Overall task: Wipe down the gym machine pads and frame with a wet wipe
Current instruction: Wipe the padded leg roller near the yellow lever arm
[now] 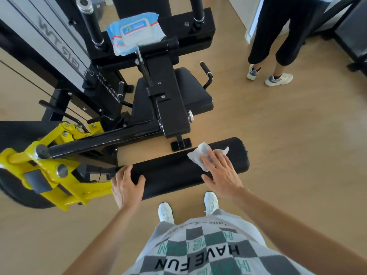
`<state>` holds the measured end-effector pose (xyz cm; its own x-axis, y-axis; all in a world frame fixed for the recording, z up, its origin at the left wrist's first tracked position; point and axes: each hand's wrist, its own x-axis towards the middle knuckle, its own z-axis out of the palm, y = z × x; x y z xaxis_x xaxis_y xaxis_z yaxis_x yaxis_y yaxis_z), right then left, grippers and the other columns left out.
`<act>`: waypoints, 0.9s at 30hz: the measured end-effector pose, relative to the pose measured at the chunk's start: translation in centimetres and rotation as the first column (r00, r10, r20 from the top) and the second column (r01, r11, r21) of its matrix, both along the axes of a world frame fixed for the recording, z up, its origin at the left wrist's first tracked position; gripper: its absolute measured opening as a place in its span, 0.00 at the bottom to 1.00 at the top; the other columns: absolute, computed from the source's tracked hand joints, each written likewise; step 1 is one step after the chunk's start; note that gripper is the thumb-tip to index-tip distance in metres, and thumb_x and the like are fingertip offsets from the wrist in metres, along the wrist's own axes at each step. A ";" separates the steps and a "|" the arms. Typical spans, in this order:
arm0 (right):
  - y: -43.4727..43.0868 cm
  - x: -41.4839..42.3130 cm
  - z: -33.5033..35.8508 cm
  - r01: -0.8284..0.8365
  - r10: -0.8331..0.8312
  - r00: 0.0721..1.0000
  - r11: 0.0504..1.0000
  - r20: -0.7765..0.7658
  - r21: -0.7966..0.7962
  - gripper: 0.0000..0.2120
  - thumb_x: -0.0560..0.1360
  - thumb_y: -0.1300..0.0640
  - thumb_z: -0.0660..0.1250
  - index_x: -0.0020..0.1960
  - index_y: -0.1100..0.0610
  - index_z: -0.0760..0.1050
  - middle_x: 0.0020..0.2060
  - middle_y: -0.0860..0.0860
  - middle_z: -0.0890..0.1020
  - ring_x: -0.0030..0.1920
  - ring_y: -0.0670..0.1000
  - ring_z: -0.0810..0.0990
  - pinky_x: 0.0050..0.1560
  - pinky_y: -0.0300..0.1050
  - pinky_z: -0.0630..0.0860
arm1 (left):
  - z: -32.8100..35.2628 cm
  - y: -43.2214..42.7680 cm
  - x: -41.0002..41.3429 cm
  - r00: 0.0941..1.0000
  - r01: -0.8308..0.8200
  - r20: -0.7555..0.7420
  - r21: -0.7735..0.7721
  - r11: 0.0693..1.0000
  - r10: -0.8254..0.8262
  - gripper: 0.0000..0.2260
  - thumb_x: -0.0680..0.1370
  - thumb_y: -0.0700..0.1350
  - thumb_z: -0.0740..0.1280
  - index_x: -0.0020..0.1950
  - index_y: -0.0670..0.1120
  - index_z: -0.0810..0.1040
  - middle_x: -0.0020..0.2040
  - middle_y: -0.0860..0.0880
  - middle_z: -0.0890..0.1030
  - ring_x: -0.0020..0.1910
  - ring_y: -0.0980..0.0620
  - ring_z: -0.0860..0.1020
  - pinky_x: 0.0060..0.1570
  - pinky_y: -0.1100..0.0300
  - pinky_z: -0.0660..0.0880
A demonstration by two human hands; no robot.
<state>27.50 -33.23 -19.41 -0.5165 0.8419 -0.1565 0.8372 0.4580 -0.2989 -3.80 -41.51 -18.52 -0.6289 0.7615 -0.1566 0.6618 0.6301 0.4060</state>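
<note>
1. A gym room with a pale wood floor (288, 139). At the far left stands a yellow bracket (39, 165) of the black machine frame (168, 96), and its lower wheel is cut off by the edge.
2. The left hand (126, 187) grips the left end of the black roller pad (174, 171), with fingers (127, 170) curled over the top and the thumb round the near side.
3. The pad's long axis runs left to right, rising slightly rightward, across the person's front.
4. The wet wipe (198, 157) lies crumpled on the pad's right part. The right hand (220, 171) presses it flat with straight, spread fingers (215, 158).
5. Most of the bare pad lies leftward of the wipe, between the hands, so a sweep along the axis probably comes next.
6. The pad's underside and far face are hidden, and no wet streaks show on the black cover.
7. A wipes pack (137, 34) sits on the upper frame, and another person's legs (278, 42) stand far right.
</note>
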 end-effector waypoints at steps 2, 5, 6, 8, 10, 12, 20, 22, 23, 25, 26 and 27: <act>-0.3 -0.5 -0.5 0.025 -0.024 0.998 1.000 0.065 -0.017 0.32 0.82 0.39 0.53 0.82 0.47 0.50 0.82 0.54 0.51 0.81 0.61 0.52 0.80 0.61 0.53 | -0.2 -0.7 -0.2 0.995 -0.076 0.068 -0.005 0.997 0.076 0.26 0.78 0.51 0.72 0.75 0.47 0.73 0.71 0.44 0.74 0.69 0.40 0.71 0.63 0.42 0.73; 0.0 -2.5 -0.1 0.087 -0.082 0.992 0.995 0.100 -0.043 0.30 0.81 0.37 0.50 0.81 0.44 0.52 0.82 0.54 0.53 0.80 0.64 0.51 0.79 0.63 0.48 | -1.0 -1.5 -0.4 0.985 -0.104 0.139 -0.005 0.995 0.103 0.29 0.79 0.55 0.71 0.77 0.47 0.70 0.70 0.43 0.74 0.66 0.40 0.74 0.62 0.42 0.75; 0.2 -3.2 0.0 0.094 -0.088 0.990 0.994 0.108 -0.057 0.29 0.81 0.37 0.50 0.80 0.43 0.52 0.81 0.53 0.54 0.80 0.65 0.50 0.79 0.64 0.47 | -1.3 -1.8 -0.5 0.981 -0.108 0.160 0.003 0.994 0.106 0.29 0.79 0.55 0.71 0.77 0.48 0.70 0.69 0.43 0.74 0.65 0.40 0.75 0.61 0.42 0.76; 0.7 -4.5 0.0 0.068 -0.059 0.990 0.995 0.125 -0.072 0.29 0.81 0.36 0.49 0.80 0.44 0.52 0.81 0.52 0.55 0.80 0.64 0.49 0.79 0.66 0.46 | -1.5 -2.1 -0.7 0.974 -0.119 0.196 0.024 0.993 0.112 0.30 0.78 0.55 0.72 0.77 0.49 0.70 0.67 0.44 0.75 0.62 0.42 0.76 0.59 0.43 0.77; 1.1 -6.0 0.1 0.004 0.009 0.990 0.996 0.137 -0.095 0.30 0.81 0.36 0.47 0.80 0.45 0.50 0.81 0.51 0.55 0.81 0.63 0.48 0.80 0.66 0.45 | -1.3 -2.2 -1.0 0.970 -0.123 0.214 0.029 0.992 0.115 0.29 0.78 0.54 0.73 0.77 0.49 0.71 0.64 0.46 0.76 0.57 0.47 0.76 0.55 0.49 0.77; 1.3 -7.5 0.1 -0.066 0.082 0.986 0.991 0.143 -0.115 0.32 0.82 0.36 0.46 0.81 0.47 0.49 0.82 0.51 0.55 0.82 0.61 0.47 0.80 0.65 0.43 | -1.1 -2.4 -1.1 0.964 -0.125 0.240 0.033 0.992 0.114 0.29 0.77 0.52 0.74 0.77 0.49 0.72 0.62 0.47 0.76 0.54 0.51 0.74 0.52 0.55 0.74; -0.4 -15.2 1.0 -0.367 0.391 0.912 0.913 0.123 -0.179 0.34 0.83 0.37 0.50 0.83 0.50 0.44 0.83 0.51 0.48 0.82 0.60 0.42 0.80 0.63 0.40 | -1.2 -3.2 -1.6 0.915 -0.163 0.385 0.084 0.983 0.119 0.29 0.76 0.47 0.76 0.76 0.51 0.72 0.58 0.54 0.73 0.57 0.52 0.77 0.55 0.56 0.76; -0.9 -17.0 1.1 -0.450 0.475 0.871 0.874 0.129 -0.183 0.34 0.83 0.37 0.50 0.83 0.49 0.43 0.83 0.51 0.45 0.82 0.60 0.40 0.80 0.63 0.39 | -1.5 -3.4 -1.9 0.908 -0.162 0.403 0.092 0.983 0.112 0.30 0.75 0.45 0.76 0.76 0.51 0.72 0.58 0.53 0.74 0.57 0.51 0.78 0.56 0.55 0.77; -1.1 -17.8 1.1 -0.490 0.514 0.847 0.853 0.131 -0.181 0.34 0.83 0.38 0.51 0.83 0.48 0.43 0.83 0.51 0.45 0.82 0.61 0.40 0.80 0.64 0.40 | -1.6 -3.5 -2.0 0.906 -0.161 0.410 0.097 0.982 0.108 0.29 0.75 0.45 0.76 0.76 0.51 0.72 0.59 0.52 0.75 0.58 0.50 0.78 0.55 0.55 0.76; -1.3 -18.9 1.0 -0.572 0.595 0.791 0.802 0.141 -0.172 0.33 0.83 0.39 0.53 0.82 0.46 0.44 0.83 0.51 0.46 0.82 0.63 0.42 0.79 0.66 0.42 | -1.9 -3.6 -2.3 0.901 -0.156 0.423 0.102 0.982 0.099 0.29 0.75 0.44 0.76 0.75 0.51 0.73 0.61 0.50 0.76 0.58 0.50 0.79 0.54 0.58 0.75; -1.4 -19.3 0.8 -0.610 0.631 0.761 0.775 0.151 -0.165 0.32 0.83 0.39 0.53 0.82 0.45 0.45 0.83 0.52 0.47 0.81 0.64 0.43 0.79 0.68 0.43 | -2.0 -3.6 -2.3 0.898 -0.153 0.430 0.108 0.982 0.093 0.28 0.75 0.44 0.76 0.75 0.51 0.73 0.62 0.49 0.77 0.58 0.50 0.79 0.54 0.58 0.75; -1.3 -19.4 0.7 -0.641 0.660 0.734 0.751 0.163 -0.157 0.31 0.83 0.39 0.52 0.81 0.45 0.46 0.83 0.52 0.47 0.81 0.66 0.43 0.79 0.68 0.44 | -2.2 -3.7 -2.4 0.894 -0.154 0.439 0.115 0.981 0.089 0.28 0.76 0.44 0.76 0.75 0.51 0.73 0.63 0.49 0.77 0.58 0.50 0.78 0.55 0.57 0.76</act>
<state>8.08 -34.52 -18.68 -0.8830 0.2901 -0.3689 0.3882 0.8932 -0.2267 -6.19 -45.18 -20.72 -0.6138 0.7179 -0.3284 0.3237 0.6083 0.7247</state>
